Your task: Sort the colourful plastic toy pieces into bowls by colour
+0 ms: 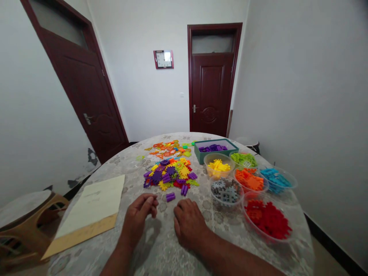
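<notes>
My left hand [140, 214] is raised slightly over the near part of the table, its fingers curled in and the thumb against them; nothing shows in its grip. My right hand [189, 222] lies on the tablecloth with its fingers bent under, so whatever is beneath them is hidden. Just beyond and between the hands is a purple ribbed connector piece [170, 197]. Another purple piece [184, 190] sits at the near edge of a mixed heap of plastic gear pieces [171, 174] in yellow, purple, red and green.
At right stand clear bowls of red [268, 220], grey [227, 191], orange [249, 179], yellow [218, 167], blue [274, 178] and green pieces [243, 159]. Behind them is a green box [201, 155] holding purple pieces. Orange pieces [166, 149] lie farther back; paper [92, 201] lies left.
</notes>
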Motion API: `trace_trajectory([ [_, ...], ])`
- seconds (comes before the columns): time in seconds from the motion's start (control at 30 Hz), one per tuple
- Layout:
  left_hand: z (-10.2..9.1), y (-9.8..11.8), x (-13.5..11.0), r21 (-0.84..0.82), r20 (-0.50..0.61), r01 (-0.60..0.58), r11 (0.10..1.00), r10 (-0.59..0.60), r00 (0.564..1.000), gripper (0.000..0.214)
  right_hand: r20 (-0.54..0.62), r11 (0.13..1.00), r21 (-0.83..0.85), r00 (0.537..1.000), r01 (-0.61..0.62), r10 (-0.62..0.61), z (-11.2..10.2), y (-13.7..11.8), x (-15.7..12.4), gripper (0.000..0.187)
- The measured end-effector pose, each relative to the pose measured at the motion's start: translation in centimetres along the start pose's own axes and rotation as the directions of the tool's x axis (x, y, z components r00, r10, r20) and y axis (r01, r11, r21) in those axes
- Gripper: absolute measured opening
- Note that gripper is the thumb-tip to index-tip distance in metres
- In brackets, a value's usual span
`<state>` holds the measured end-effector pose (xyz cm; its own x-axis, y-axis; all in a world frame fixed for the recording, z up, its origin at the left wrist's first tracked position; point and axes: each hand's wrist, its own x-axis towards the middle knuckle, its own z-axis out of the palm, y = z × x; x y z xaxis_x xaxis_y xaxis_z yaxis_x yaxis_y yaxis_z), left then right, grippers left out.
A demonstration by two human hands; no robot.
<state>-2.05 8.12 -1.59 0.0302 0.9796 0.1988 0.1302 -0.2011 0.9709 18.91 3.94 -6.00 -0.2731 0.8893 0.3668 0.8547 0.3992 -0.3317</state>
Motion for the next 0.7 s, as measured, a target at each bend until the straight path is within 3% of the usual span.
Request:
trace_trajectory([
  [0.1, -1.1, 2.3, 1.2, 0.305, -0.275, 0.018, 0.952, 0.070, 0.959, 0.040, -0.012, 0.999, 0.039, 1.000, -0.007, 0.008, 0.1, 0.3, -0.2, 0.015],
  [0.2, -2.1, 4.1, 3.8, 0.466, -0.334, 0.082, 0.881, 0.089, 0.938, 0.047, -0.032, 0.995, 0.097, 0.999, -0.024, 0.027, 0.4, 0.6, -0.1, 0.016],
  [0.3, -2.9, 4.3, 7.6, 0.608, -0.282, 0.039, 0.793, 0.169, 0.944, 0.057, -0.044, 0.990, 0.137, 0.998, -0.042, 0.048, 0.5, 0.7, -0.1, 0.017],
  [0.43, -3.9, 1.7, 13.3, 0.736, -0.171, 0.000, 0.677, 0.186, 0.968, 0.074, -0.026, 0.986, 0.157, 0.998, -0.049, 0.054, 0.3, 0.7, -0.1, 0.016],
  [0.57, -4.4, -1.3, 18.2, 0.773, -0.064, -0.007, 0.635, 0.089, 0.994, 0.078, -0.043, 0.979, 0.197, 0.997, -0.060, 0.069, 0.5, 0.8, 0.0, 0.016],
  [0.7, -4.0, -2.8, 21.3, 0.764, 0.011, -0.013, 0.645, 0.007, 1.000, 0.083, -0.078, 0.963, 0.257, 0.991, -0.084, 0.107, 1.4, 1.2, 0.2, 0.016],
])
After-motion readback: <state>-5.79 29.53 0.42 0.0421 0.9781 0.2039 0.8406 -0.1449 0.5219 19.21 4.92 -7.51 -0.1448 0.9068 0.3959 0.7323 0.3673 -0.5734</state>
